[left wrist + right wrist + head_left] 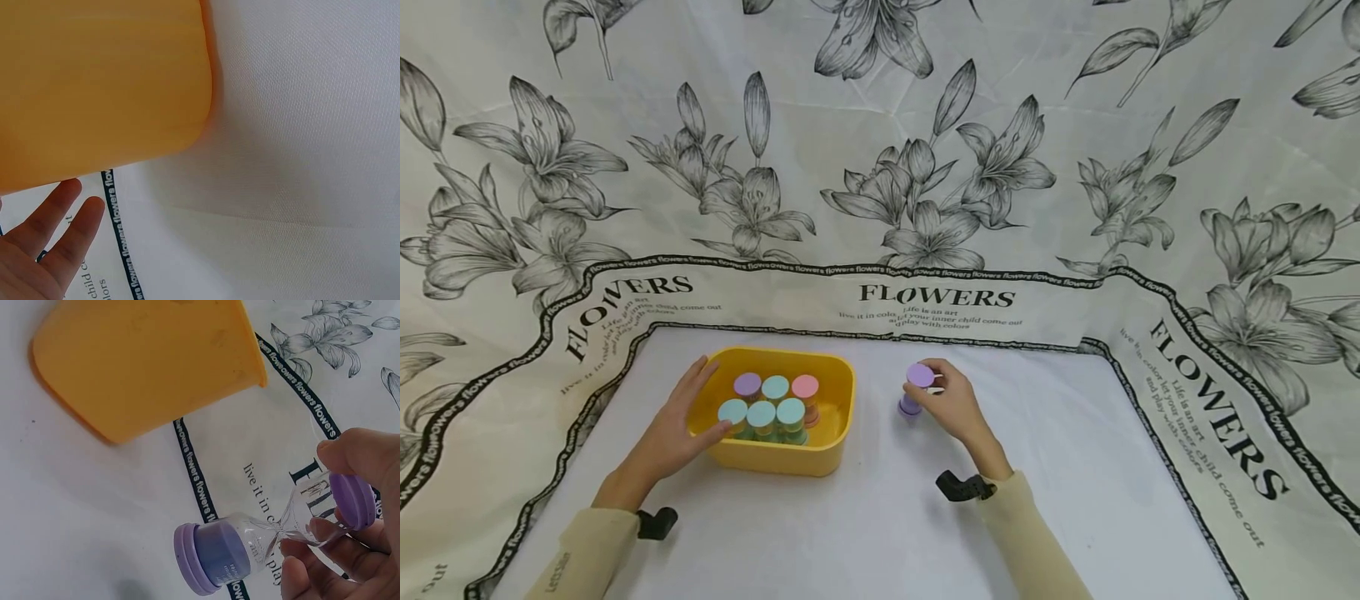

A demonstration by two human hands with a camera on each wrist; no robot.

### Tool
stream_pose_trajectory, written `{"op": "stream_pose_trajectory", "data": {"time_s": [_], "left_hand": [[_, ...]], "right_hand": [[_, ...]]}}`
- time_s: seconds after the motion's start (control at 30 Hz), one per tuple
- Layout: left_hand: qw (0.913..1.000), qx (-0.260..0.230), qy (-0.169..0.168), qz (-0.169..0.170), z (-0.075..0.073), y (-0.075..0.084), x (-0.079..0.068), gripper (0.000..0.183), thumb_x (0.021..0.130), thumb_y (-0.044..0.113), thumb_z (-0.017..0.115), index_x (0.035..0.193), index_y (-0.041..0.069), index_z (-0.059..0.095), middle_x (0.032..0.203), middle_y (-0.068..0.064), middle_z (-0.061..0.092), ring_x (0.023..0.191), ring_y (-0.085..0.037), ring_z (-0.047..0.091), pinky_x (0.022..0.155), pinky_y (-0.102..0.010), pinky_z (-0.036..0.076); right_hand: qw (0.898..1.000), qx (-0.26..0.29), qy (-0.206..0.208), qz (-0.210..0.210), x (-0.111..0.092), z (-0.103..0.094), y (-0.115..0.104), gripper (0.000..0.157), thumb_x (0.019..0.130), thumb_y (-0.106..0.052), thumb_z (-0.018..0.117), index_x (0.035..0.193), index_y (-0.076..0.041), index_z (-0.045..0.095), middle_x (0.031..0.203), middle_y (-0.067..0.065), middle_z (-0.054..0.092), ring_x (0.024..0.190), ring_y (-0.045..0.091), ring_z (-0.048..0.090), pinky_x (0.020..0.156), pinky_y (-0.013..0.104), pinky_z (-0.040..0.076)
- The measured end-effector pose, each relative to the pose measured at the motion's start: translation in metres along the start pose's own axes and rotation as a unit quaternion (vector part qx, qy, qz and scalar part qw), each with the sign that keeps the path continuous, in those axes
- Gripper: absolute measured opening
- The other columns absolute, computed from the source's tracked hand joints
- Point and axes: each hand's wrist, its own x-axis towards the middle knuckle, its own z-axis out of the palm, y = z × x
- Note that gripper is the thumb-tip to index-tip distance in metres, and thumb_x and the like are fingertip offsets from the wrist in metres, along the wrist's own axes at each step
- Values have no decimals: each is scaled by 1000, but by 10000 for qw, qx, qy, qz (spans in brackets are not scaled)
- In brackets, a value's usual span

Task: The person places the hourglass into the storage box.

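In the head view my right hand (953,402) pinches a purple-capped sand timer (921,376) by its upper end, to the right of the yellow bin. The right wrist view shows the timer's clear waisted glass (279,534) with purple sand at the end away from my hand. My left hand (672,429) rests at the left side of the yellow bin (831,457), fingers extended along its outside and thumb over the front rim. Inside the bin stand several sand timers: teal-capped ones (762,415), a pink one (805,387) and a purple one (747,385).
A white tablecloth (880,533) covers the table. Its border carries printed FLOWERS lettering (937,296), and a cloth with black flower drawings rises behind. The bin's right end shows bare yellow floor (831,412).
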Motion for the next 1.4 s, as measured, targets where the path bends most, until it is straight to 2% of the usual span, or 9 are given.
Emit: {"op": "stream_pose_trajectory", "data": {"time_s": [0.33,0.63,1.07,1.27,1.4], "left_hand": [[10000,-33,-19,-20,-2,2,0,93,90,40,74,166,25,22,174,-13,12,154,-50,20,111,-82,25],[10000,-1,-7,-28,-2,0,0,93,90,40,74,166,24,22,173,-13,12,154,-49,20,111,-81,25],[10000,6,12,63,-1,0,-1,92,90,39,74,166,24,23,173,-13,13,155,-49,20,111,-81,26],[10000,-31,-39,31,-1,0,0,92,90,40,74,166,25,23,174,-11,12,154,-50,21,111,-81,26],[9999,41,-85,45,-2,1,1,90,91,40,74,165,27,25,173,-13,12,153,-51,23,109,-82,27]], "right_hand": [[9984,190,-212,-484,14,17,-36,49,89,-29,80,130,-11,62,120,8,66,103,25,65,79,34,58],[9925,544,-388,-1023,23,33,-71,45,89,-25,79,127,-8,61,118,9,67,103,23,65,82,30,57],[9845,698,-683,-1456,30,32,-110,47,89,-22,79,130,-6,62,117,13,67,100,26,63,81,31,55],[9790,428,-1105,-1658,33,37,-122,47,88,-22,80,130,-8,64,117,9,68,94,21,64,83,31,56],[9748,121,-1427,-1711,36,40,-128,47,88,-24,81,129,-10,64,120,6,67,97,20,65,83,33,57]]}}
